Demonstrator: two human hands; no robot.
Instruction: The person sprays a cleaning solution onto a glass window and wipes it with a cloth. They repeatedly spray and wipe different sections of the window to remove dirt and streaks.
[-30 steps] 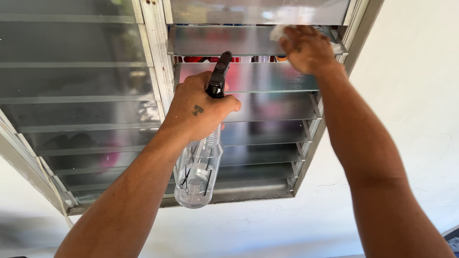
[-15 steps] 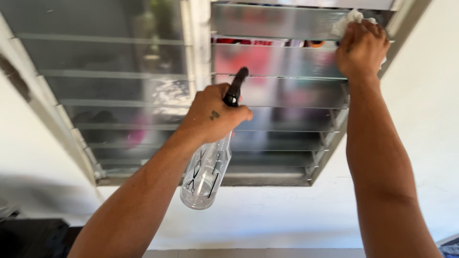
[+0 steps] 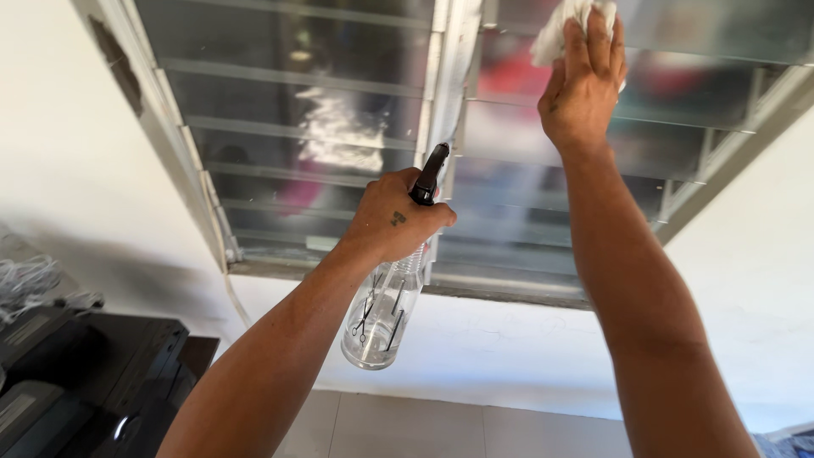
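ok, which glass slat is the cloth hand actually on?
The right hand presses the white cloth on the top visible slat of the right-hand bank, near the centre mullion. The slats below it are untouched.

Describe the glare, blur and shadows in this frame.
Head view: bright glare patch on the left louvre glass; shapes behind the panes blurred; the cloth under the right hand nearly blown out; soft shadow on the wall; left hand and bottle sharp.
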